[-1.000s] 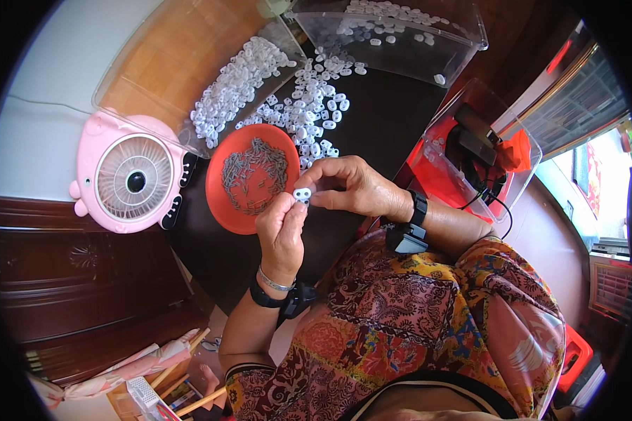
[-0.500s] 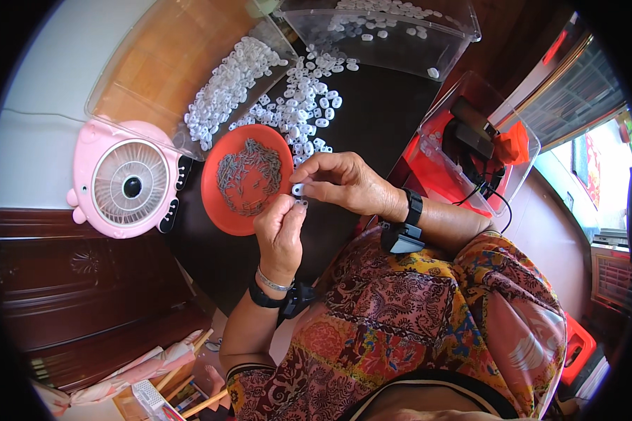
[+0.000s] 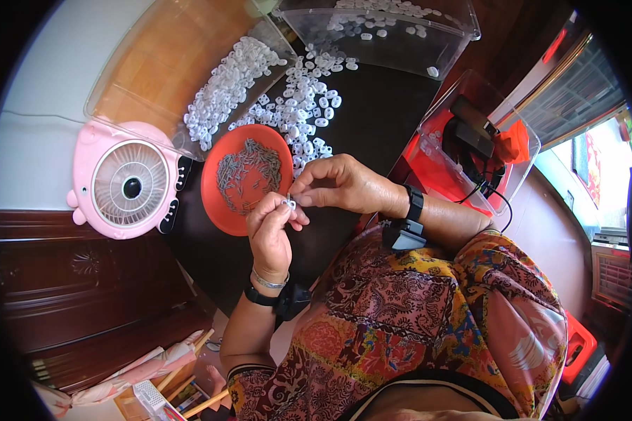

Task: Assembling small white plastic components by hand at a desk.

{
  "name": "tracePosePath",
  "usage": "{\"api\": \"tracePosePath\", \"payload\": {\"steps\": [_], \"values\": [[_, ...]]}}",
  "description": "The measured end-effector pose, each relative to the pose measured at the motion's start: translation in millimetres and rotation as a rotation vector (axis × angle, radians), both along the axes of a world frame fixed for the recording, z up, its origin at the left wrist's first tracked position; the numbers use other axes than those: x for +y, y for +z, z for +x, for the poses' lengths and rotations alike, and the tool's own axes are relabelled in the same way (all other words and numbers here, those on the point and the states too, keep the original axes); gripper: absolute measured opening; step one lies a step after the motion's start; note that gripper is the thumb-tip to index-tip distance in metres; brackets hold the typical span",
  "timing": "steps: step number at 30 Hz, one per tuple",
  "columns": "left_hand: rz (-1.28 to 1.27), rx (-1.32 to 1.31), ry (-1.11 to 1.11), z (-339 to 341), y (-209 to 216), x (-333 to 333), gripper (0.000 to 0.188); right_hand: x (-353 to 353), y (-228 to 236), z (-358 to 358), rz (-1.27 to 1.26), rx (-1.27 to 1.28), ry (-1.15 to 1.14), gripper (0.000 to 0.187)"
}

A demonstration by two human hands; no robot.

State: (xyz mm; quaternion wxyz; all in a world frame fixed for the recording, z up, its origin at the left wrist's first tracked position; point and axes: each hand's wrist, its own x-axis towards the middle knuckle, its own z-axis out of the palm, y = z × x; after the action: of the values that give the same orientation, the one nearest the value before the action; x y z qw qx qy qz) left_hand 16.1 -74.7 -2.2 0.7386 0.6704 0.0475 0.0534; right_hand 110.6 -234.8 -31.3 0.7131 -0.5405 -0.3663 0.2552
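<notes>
My left hand [image 3: 269, 234] is closed in a pinch on a small white plastic piece with holes [image 3: 289, 203]. From the right, my right hand [image 3: 347, 186] meets it, thumb and forefinger pressed together against the piece; whatever sits between those fingertips is too small to make out. Just left of both hands lies a round orange-red dish [image 3: 213, 208] of small grey screws [image 3: 240, 168]. Beyond the dish, many loose white oval pieces [image 3: 300, 105] with holes are spread over the dark tabletop [image 3: 372, 105].
A clear bin [image 3: 137, 77] tips more white pieces toward the table. Another clear box [image 3: 400, 52] stands at the back. At left is a pink fan [image 3: 84, 158]. A clear tub [image 3: 523, 158] with black devices and cables sits at right.
My left hand has shifted slightly left and up, turning the white piece. My right fingertips no longer show the white piece that was visible between them.
</notes>
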Motion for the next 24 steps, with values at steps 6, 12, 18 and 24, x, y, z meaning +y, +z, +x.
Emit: {"api": "tracePosePath", "payload": {"steps": [6, 12, 18, 24], "values": [[-0.101, 0.051, -0.070, 2.6, -6.9, 6.7, 0.021, -0.6, 2.4, 1.1, 0.004, 0.074, 0.076, 0.017], [-0.107, 0.043, -0.114, 3.9, -5.7, 8.4, 0.022, 1.8, -0.3, 1.5, 0.038, 0.044, 0.082, 0.016], [0.144, -0.049, -0.070, 2.0, -0.7, 1.0, 0.019, 0.5, -2.9, 4.4, 0.034, 0.194, 0.019, 0.013], [0.335, -0.086, -0.009, -0.1, -3.3, -0.5, 0.017, 2.7, -2.7, 7.7, 0.061, 0.332, -0.001, 0.013]]}}
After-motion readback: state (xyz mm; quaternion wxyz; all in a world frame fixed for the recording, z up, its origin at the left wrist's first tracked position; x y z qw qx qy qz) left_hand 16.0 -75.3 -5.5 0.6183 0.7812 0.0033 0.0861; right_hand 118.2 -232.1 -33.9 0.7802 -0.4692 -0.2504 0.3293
